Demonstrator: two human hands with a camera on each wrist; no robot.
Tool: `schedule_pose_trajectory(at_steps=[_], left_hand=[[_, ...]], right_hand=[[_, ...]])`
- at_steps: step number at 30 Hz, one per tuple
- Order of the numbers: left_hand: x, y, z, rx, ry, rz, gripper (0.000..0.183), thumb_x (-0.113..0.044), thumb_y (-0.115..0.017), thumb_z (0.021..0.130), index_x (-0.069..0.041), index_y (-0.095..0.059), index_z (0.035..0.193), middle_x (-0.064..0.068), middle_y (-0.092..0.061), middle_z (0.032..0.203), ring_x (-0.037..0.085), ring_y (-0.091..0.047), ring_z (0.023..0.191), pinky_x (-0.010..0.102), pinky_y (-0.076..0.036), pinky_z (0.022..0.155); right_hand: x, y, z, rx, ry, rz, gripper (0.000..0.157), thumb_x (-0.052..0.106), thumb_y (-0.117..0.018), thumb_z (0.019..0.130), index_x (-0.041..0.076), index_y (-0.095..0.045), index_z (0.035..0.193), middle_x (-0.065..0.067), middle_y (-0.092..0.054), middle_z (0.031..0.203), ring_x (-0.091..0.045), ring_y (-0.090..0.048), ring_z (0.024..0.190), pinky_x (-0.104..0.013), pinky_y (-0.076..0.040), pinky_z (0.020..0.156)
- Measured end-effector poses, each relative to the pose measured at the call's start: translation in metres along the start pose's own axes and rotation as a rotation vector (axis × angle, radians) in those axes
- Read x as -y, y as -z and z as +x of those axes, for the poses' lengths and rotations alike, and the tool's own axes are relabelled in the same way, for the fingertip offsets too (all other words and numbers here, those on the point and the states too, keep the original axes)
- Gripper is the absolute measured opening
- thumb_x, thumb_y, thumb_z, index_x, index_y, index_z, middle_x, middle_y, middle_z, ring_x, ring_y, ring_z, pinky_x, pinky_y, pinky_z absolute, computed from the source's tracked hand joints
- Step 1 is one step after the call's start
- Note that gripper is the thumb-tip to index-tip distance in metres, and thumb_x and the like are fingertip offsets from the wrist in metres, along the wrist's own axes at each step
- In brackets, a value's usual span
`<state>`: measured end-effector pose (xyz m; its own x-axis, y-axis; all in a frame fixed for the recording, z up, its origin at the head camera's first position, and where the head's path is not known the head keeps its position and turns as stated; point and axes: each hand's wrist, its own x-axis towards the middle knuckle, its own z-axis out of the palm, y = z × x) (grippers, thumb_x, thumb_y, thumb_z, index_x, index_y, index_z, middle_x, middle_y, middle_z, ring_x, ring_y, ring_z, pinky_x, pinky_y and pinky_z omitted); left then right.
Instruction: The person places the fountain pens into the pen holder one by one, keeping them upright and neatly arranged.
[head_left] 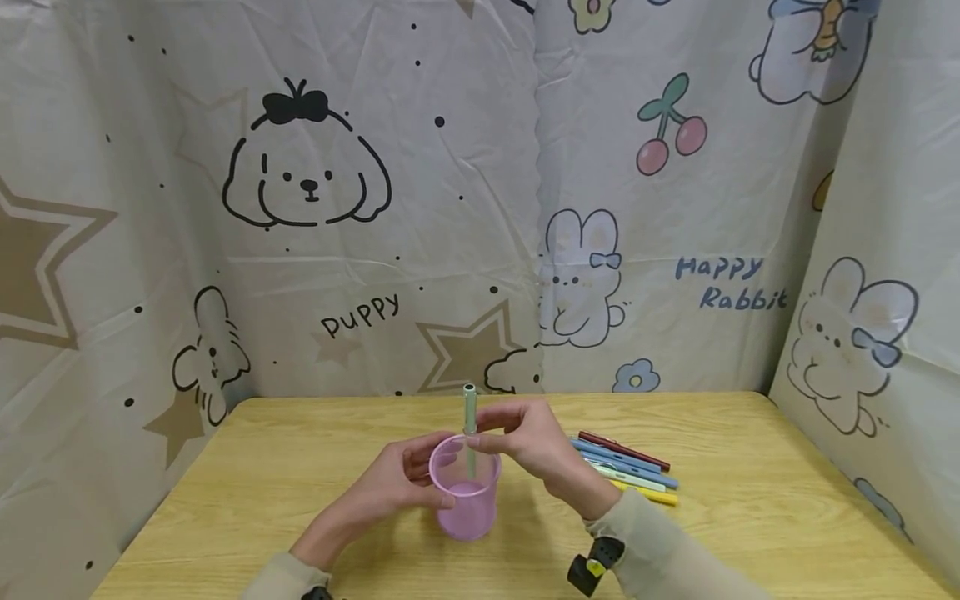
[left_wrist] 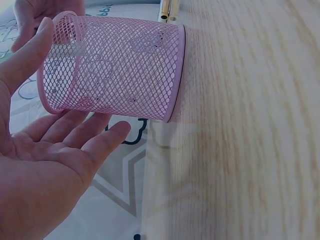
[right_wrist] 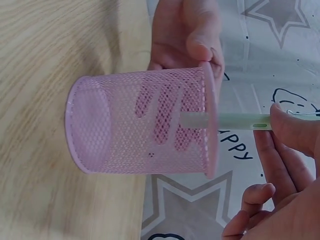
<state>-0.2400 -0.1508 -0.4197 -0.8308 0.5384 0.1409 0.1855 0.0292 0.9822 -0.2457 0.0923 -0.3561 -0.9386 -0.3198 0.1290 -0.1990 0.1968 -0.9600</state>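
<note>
A pink mesh pen holder (head_left: 467,510) stands upright on the table. My left hand (head_left: 386,479) holds it by the upper part, thumb on the near side and fingers round the far side; the left wrist view shows the thumb at the rim (left_wrist: 44,95). My right hand (head_left: 528,442) pinches a pale green pen (head_left: 470,408) between thumb and fingers just above the opening. The pen is upright, its lower end inside the holder and above the bottom, as seen through the mesh in the right wrist view (right_wrist: 195,120).
Right of the holder, behind my right forearm, lie several pens: a dark red pen (head_left: 626,451), blue pens (head_left: 637,473), a pale green one and a yellow pen (head_left: 652,495). The wooden table (head_left: 300,450) ends at a printed cloth backdrop (head_left: 465,250) with side panels.
</note>
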Motion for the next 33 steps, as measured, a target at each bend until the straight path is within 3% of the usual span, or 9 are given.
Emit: schedule_pose_trajectory(at_steps=[15, 20, 23, 27, 33], left_hand=[[0.001, 0.002, 0.001, 0.008, -0.015, 0.006, 0.087, -0.003, -0.086, 0.086, 0.011, -0.036, 0.157, 0.025, -0.050, 0.155, 0.049, -0.045, 0.142, 0.053, -0.039, 0.117], [0.001, 0.001, 0.002, 0.015, -0.005, 0.008, 0.087, -0.004, -0.087, 0.086, 0.007, -0.039, 0.157, 0.022, -0.051, 0.155, 0.041, -0.050, 0.140, 0.047, -0.042, 0.116], [0.001, 0.001, 0.002, 0.017, -0.003, 0.011, 0.087, -0.005, -0.087, 0.086, 0.005, -0.040, 0.158, 0.020, -0.053, 0.154, 0.036, -0.053, 0.139, 0.042, -0.044, 0.115], [0.000, 0.000, 0.002, 0.023, -0.011, 0.001, 0.086, -0.004, -0.087, 0.086, 0.005, -0.041, 0.158, 0.020, -0.054, 0.153, 0.036, -0.054, 0.138, 0.045, -0.044, 0.115], [0.000, 0.000, -0.001, 0.008, -0.008, 0.018, 0.082, -0.003, -0.086, 0.086, 0.008, -0.044, 0.155, 0.021, -0.062, 0.143, 0.037, -0.062, 0.128, 0.046, -0.048, 0.111]], right_hand=[[-0.013, -0.010, 0.002, 0.030, 0.018, -0.011, 0.024, 0.008, -0.087, 0.086, 0.002, -0.081, 0.109, -0.009, -0.079, 0.104, -0.027, -0.067, 0.102, -0.033, -0.053, 0.083], [-0.015, -0.011, 0.001, 0.041, 0.019, -0.015, 0.026, 0.008, -0.087, 0.086, 0.002, -0.081, 0.111, -0.008, -0.079, 0.104, -0.021, -0.068, 0.102, -0.033, -0.054, 0.084], [-0.016, -0.012, 0.000, 0.049, 0.022, -0.015, 0.026, 0.007, -0.087, 0.085, 0.002, -0.081, 0.111, -0.008, -0.079, 0.103, -0.018, -0.068, 0.098, -0.031, -0.054, 0.078], [-0.016, -0.012, -0.002, 0.083, 0.024, -0.021, 0.026, 0.008, -0.086, 0.086, 0.003, -0.081, 0.111, -0.008, -0.079, 0.105, -0.018, -0.069, 0.098, -0.029, -0.055, 0.073], [-0.010, -0.006, -0.008, 0.093, 0.043, -0.071, 0.026, 0.009, -0.084, 0.089, 0.003, -0.080, 0.115, -0.007, -0.079, 0.111, -0.024, -0.065, 0.119, -0.038, -0.054, 0.096]])
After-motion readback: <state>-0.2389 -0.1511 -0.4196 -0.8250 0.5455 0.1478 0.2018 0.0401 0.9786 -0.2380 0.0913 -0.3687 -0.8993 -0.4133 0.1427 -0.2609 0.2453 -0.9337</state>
